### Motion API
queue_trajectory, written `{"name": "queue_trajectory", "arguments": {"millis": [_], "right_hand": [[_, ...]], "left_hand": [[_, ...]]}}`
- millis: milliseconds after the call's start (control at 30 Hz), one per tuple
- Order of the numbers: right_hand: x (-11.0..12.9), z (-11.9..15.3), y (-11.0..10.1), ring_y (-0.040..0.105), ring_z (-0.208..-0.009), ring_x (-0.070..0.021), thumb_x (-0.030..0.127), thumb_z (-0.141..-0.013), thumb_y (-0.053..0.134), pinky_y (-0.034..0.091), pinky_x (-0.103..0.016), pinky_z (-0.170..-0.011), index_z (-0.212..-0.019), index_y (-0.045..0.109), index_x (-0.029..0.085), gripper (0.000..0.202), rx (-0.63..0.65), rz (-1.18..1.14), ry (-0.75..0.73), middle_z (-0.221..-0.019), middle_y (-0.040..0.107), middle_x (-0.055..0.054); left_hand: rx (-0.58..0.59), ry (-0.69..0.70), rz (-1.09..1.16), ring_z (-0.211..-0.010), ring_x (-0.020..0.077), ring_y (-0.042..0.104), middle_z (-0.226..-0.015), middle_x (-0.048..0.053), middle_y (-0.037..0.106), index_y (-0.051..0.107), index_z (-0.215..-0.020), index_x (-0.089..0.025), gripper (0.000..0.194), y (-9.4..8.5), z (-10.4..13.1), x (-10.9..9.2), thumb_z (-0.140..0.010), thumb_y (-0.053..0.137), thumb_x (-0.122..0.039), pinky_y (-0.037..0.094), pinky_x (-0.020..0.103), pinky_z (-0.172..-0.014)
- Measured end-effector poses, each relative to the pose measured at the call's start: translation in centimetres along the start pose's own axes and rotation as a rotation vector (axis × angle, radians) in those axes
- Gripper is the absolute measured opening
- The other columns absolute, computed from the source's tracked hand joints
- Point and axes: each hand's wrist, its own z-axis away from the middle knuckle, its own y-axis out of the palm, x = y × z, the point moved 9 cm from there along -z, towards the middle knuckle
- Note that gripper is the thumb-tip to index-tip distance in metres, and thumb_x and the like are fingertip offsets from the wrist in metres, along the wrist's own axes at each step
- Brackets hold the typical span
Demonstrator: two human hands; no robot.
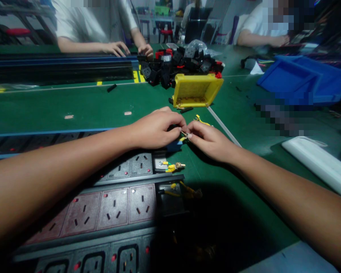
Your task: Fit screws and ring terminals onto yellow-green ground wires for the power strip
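Observation:
My left hand (161,129) and my right hand (211,140) meet at the end of a blue-edged socket strip. Between their pinched fingertips is a small brass-coloured metal piece (184,134); yellow wire shows just below it. Nearer to me lie black socket strips (142,203) side by side, with red switches. From the end of one strip come yellow wires with a brass bolt (178,166). A further strip has similar wires (191,191) in shadow. Beyond my hands, a tilted yellow bin (197,91) holds small brass parts.
Black and red socket modules (182,62) are heaped behind the bin. Long dark rails (59,68) lie at the back left, near a person's hands (130,49). Blue bins (304,79) and a white bar (318,163) are at right. Another person sits behind.

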Motion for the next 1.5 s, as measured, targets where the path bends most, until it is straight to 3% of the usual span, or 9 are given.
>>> {"name": "queue_trajectory", "arguments": {"millis": [133, 400, 700, 833, 1067, 1233, 1367, 1500], "right_hand": [[0.4, 0.0, 0.3, 0.045, -0.06, -0.0128, 0.034, -0.086, 0.045, 0.029, -0.026, -0.058, -0.067, 0.046, 0.019, 0.024, 0.049, 0.109, 0.03, -0.063, 0.051, 0.001], [0.1, 0.0, 0.5, 0.037, -0.051, -0.0111, 0.049, -0.088, 0.045, 0.021, -0.026, -0.053, -0.057, 0.04, 0.02, 0.043, 0.029, 0.198, 0.12, -0.053, 0.043, 0.003], [-0.2, 0.0, 1.0, 0.053, -0.065, -0.0163, 0.047, -0.094, 0.038, 0.028, -0.026, -0.058, -0.073, 0.05, 0.02, 0.036, 0.056, 0.251, 0.101, -0.07, 0.059, -0.002], [0.0, 0.0, 1.3, 0.061, -0.077, -0.0218, 0.044, -0.096, 0.035, 0.031, -0.028, -0.06, -0.09, 0.057, 0.021, 0.033, 0.093, 0.326, 0.115, -0.089, 0.069, -0.007], [0.8, -0.1, 1.5, 0.064, -0.078, -0.025, 0.04, -0.098, 0.032, 0.03, -0.03, -0.059, -0.107, 0.058, 0.02, 0.034, 0.108, 0.486, 0.138, -0.101, 0.072, -0.011], [0.9, -0.2, 1.2, 0.06, -0.069, -0.0203, 0.042, -0.095, 0.035, 0.024, -0.029, -0.055, -0.086, 0.06, 0.02, 0.035, 0.105, 0.443, 0.133, -0.085, 0.071, -0.007], [0.3, -0.1, 0.5, 0.043, -0.051, -0.0143, 0.052, -0.09, 0.04, 0.018, -0.029, -0.052, -0.057, 0.049, 0.02, 0.047, 0.086, 0.425, 0.214, -0.055, 0.055, -0.002], [0.6, 0.1, 0.4, 0.035, -0.047, -0.0128, 0.054, -0.089, 0.04, 0.017, -0.029, -0.052, -0.052, 0.044, 0.02, 0.05, 0.072, 0.367, 0.196, -0.049, 0.046, -0.001]], "left_hand": [[-0.002, -0.004, -0.002, -0.092, 0.0192, 0.056, -0.094, 0.006, 0.07, 0.068, -0.097, -0.015, 0.024, 0.0, 0.0, 0.0, -0.086, 0.048, -0.02, 0.042, 0.034, -0.088], [-0.022, -0.02, 0.014, -0.092, 0.0182, 0.056, -0.093, 0.005, 0.07, 0.068, -0.096, -0.015, 0.022, -0.1, -0.1, 0.1, -0.085, 0.049, -0.019, 0.042, 0.032, -0.088], [-0.028, -0.097, 0.087, -0.084, 0.0148, 0.061, -0.087, 0.003, 0.071, 0.07, -0.092, -0.014, 0.022, -0.2, -0.4, 0.6, -0.083, 0.051, -0.016, 0.045, 0.028, -0.08], [-0.032, -0.092, 0.109, -0.084, 0.0145, 0.062, -0.088, 0.003, 0.072, 0.07, -0.092, -0.014, 0.022, -0.1, -0.4, 0.7, -0.083, 0.05, -0.017, 0.045, 0.029, -0.081], [-0.023, -0.086, 0.103, -0.086, 0.0149, 0.062, -0.089, 0.004, 0.071, 0.07, -0.092, -0.015, 0.022, 0.1, -0.5, 0.6, -0.083, 0.05, -0.017, 0.045, 0.031, -0.083], [-0.01, -0.09, 0.099, -0.086, 0.0153, 0.061, -0.089, 0.004, 0.072, 0.07, -0.093, -0.013, 0.022, 0.1, -0.4, 0.6, -0.083, 0.05, -0.016, 0.045, 0.031, -0.083], [-0.006, -0.078, 0.089, -0.084, 0.0145, 0.061, -0.087, 0.003, 0.071, 0.069, -0.093, -0.015, 0.023, 0.1, -0.4, 0.6, -0.083, 0.049, -0.017, 0.045, 0.03, -0.082], [-0.003, -0.074, 0.09, -0.084, 0.0142, 0.061, -0.086, 0.002, 0.071, 0.069, -0.092, -0.015, 0.022, 0.1, -0.4, 0.6, -0.083, 0.049, -0.017, 0.044, 0.029, -0.081]]}}
